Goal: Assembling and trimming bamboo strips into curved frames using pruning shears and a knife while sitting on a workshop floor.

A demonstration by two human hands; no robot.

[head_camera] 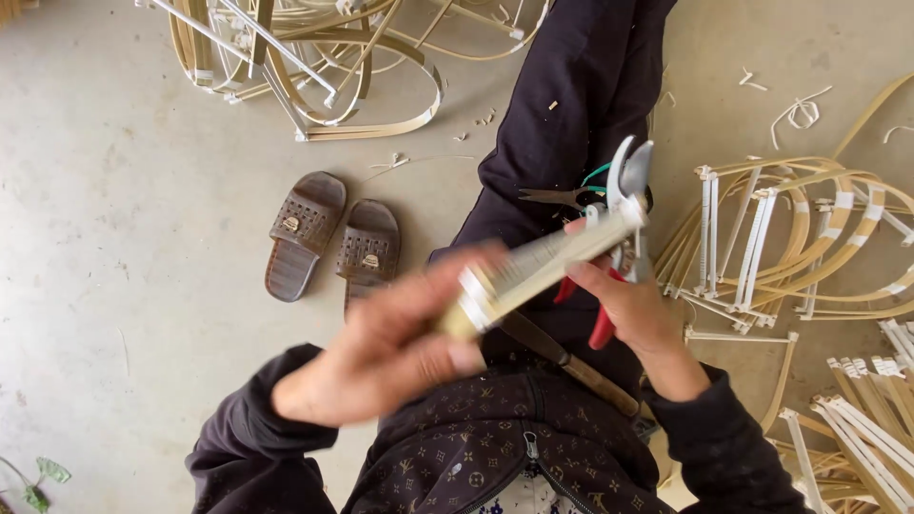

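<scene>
My left hand (395, 347) grips the near end of a short pale bamboo strip bundle (543, 266) wrapped with white tape. My right hand (633, 305) holds red-handled pruning shears (628, 190), whose metal blades point up at the bundle's far end. The left hand is blurred by motion. Small scissors with a green loop (571, 195) lie on my dark-trousered leg just behind the shears.
A pair of brown slippers (333, 238) sits on the concrete floor to the left. Bent bamboo strip frames taped in white lie at the top (314, 57) and at the right (809, 247). Loose strips (857, 419) pile at lower right. A small green plant (38, 476) shows at lower left.
</scene>
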